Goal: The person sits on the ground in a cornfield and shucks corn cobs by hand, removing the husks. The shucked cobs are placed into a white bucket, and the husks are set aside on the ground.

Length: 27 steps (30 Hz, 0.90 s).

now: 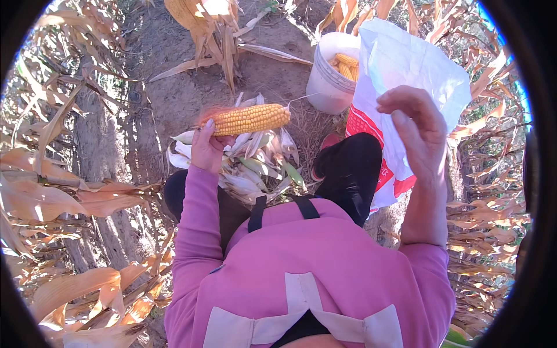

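Note:
A husked yellow ear of corn (250, 119) lies level in the grip of my left hand (210, 145), held at its left end where reddish silk clings. My right hand (415, 126) is raised at the right with nothing in it, thumb and fingers apart and curved. Behind that hand stands a white woven sack (409, 65) with red printing. Below the held ear, stripped corn husks (256, 167) are heaped on the ground in front of my legs.
A white plastic bucket (328, 85) with several husked ears (347, 67) inside stands beyond my right foot, against the sack. Dry corn stalks and leaves (48, 195) line both sides. Bare soil (174, 95) and a drooping dry leaf clump (217, 39) are ahead.

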### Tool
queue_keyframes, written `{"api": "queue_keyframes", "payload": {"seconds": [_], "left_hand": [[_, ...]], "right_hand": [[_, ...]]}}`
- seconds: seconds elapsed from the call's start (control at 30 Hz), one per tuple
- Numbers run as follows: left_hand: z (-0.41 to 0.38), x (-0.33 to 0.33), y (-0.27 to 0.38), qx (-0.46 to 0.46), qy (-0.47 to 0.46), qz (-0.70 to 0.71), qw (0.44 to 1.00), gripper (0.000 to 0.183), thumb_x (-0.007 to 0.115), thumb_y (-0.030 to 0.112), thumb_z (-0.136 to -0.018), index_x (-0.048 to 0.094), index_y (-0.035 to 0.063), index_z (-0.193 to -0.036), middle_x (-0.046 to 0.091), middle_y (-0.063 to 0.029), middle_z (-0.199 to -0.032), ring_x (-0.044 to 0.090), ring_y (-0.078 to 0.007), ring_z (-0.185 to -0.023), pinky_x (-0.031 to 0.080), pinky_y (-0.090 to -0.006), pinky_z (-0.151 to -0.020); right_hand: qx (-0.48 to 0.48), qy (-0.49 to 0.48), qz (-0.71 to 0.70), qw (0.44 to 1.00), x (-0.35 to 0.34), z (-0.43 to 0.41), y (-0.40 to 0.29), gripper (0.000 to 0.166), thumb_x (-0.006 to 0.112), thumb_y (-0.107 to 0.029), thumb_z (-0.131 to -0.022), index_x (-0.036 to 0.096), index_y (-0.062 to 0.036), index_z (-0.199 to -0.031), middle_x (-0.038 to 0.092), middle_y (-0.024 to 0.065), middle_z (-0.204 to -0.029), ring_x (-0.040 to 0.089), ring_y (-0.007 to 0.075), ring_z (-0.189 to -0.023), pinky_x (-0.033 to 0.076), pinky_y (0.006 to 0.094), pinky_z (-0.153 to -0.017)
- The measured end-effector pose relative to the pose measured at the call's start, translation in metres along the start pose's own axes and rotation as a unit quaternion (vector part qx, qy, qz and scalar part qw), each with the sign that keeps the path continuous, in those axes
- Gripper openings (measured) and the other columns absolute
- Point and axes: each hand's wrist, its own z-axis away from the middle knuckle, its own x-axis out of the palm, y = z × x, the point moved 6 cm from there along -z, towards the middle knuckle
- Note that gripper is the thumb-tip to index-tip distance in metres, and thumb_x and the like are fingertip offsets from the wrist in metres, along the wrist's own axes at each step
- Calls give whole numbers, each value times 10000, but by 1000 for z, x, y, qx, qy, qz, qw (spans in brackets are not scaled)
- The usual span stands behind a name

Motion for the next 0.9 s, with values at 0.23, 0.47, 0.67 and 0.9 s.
{"api": "queue_keyframes", "payload": {"seconds": [0.23, 0.47, 0.67, 0.9], "left_hand": [[16, 22, -18, -40, 5, -39, 998, 382, 503, 284, -946, 529, 29, -1230, 653, -126, -1088, 649, -182, -788, 530, -293, -628], [40, 38, -38, -140, -68, -149, 976, 349, 631, 137, -891, 587, 62, -1230, 637, -46, -1107, 608, -134, -985, 506, -287, -828], [23, 41, -51, -142, -31, -193, 970, 254, 592, 158, -931, 617, 37, -1153, 648, -20, -1020, 605, -95, -922, 494, -252, -790], [19, 19, -50, -4, 145, -48, 988, 216, 502, 236, -1002, 613, 56, -1046, 653, -19, -929, 626, -128, -833, 515, -281, -753]], "right_hand": [[-39, -163, 270, 948, 131, 20, 83, 703, 764, -254, -731, 448, -53, -1326, 537, 147, -1289, 471, 335, -1247, 407, 396, -1023], [28, -295, 300, 907, 157, 41, 122, 489, 745, -302, -701, 529, -86, -1083, 630, 123, -959, 645, 323, -866, 514, 419, -736], [-19, -238, 318, 918, 145, 42, 123, 418, 749, -232, -696, 502, -79, -997, 596, 101, -894, 639, 307, -821, 518, 407, -682], [-9, -200, 295, 934, 141, 43, 130, 450, 750, -252, -705, 514, -74, -1044, 612, 113, -937, 641, 306, -864, 517, 399, -708]]}}
